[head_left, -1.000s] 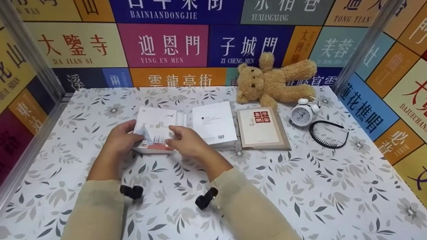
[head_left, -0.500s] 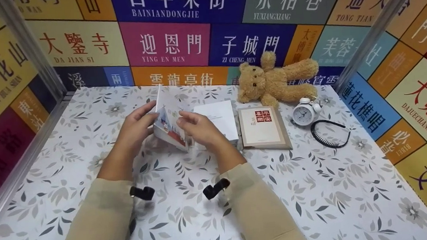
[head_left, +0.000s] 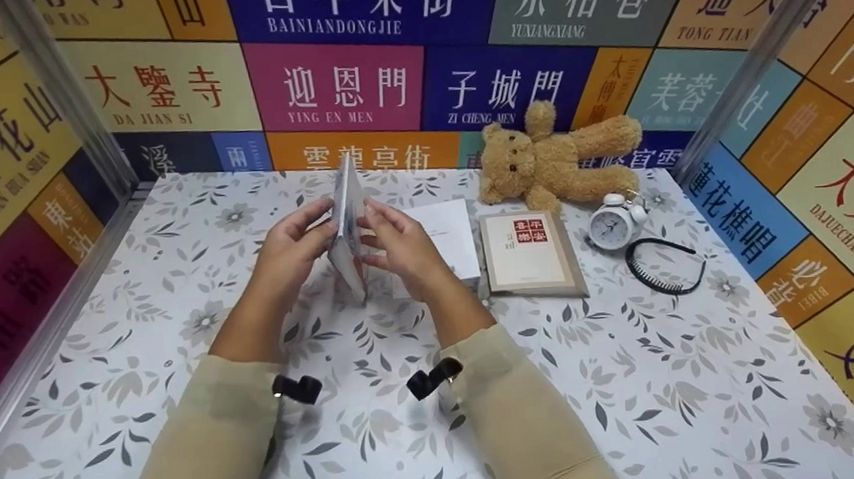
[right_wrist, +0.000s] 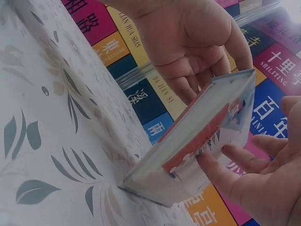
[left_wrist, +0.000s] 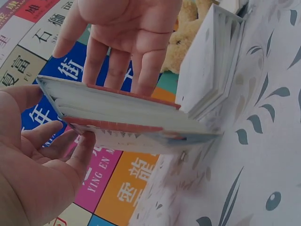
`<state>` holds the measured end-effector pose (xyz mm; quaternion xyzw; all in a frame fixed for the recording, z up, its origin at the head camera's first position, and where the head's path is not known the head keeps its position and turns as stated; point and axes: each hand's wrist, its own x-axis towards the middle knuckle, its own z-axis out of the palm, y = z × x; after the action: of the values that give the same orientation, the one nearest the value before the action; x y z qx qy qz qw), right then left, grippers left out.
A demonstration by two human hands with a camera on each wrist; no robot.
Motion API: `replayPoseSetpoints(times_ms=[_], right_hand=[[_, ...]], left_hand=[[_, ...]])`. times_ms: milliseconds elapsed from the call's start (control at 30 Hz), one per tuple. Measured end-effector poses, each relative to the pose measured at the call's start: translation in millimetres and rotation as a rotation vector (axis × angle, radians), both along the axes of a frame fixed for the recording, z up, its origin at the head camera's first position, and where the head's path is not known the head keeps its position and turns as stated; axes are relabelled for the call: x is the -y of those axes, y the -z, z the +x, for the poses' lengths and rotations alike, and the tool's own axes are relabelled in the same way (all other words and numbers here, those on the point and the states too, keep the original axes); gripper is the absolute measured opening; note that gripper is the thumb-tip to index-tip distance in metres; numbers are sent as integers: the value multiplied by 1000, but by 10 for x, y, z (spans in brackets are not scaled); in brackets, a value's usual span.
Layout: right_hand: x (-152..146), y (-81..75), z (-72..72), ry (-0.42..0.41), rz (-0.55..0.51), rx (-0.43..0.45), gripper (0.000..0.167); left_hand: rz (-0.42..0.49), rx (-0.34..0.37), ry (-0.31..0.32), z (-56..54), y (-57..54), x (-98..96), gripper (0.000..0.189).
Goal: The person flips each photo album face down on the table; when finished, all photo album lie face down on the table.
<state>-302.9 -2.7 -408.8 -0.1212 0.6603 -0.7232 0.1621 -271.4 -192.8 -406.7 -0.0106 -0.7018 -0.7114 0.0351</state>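
Note:
A book (head_left: 347, 237) with a white, blue and red illustrated cover stands on edge, page edges toward me. Its lower edge is at or very near the table. My left hand (head_left: 288, 245) grips its left side near the top, the thumb on the near face in the left wrist view, where the book (left_wrist: 117, 110) shows its pages slightly parted. My right hand (head_left: 409, 248) is on the other side, fingers extended; in the right wrist view this right hand (right_wrist: 263, 174) touches the cover with its fingertips. A white book (head_left: 448, 234) lies just right of it, partly hidden by my right hand.
A beige book (head_left: 526, 262) with red squares lies farther right. Behind it a teddy bear (head_left: 542, 160) lies on its side. A white alarm clock (head_left: 610, 227) and a black headband (head_left: 655, 276) are at the right. Patterned panels (head_left: 341, 80) wall the table's back and sides.
The illustrated book was lying flat on the table; it has been tipped up on edge and shifted right. Both hands have moved right and away from me with it.

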Motion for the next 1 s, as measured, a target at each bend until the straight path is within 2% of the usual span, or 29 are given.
replayPoseSetpoints(times_ms=[167,333,500,600,833,900,1000], right_hand=[[-22,4,-20,28,24,1,61],[-50,41,-58,40,57,24,65],[-60,96,-79,26,58,23,63],[-48,132,-86,16,77,1,59],[-32,148,-83,-9,94,9,54],[-34,145,-93,12,99,-5,53],[-42,139,-117,96,106,-52,50]], left_hand=[[12,6,45,1,25,-36,65],[-33,79,81,-11,82,-49,72],[12,149,132,-32,120,-64,76],[15,168,113,-36,121,-66,77],[-110,160,82,2,55,-41,75],[-105,167,88,-8,68,-20,72],[-96,214,106,-40,145,39,63]])
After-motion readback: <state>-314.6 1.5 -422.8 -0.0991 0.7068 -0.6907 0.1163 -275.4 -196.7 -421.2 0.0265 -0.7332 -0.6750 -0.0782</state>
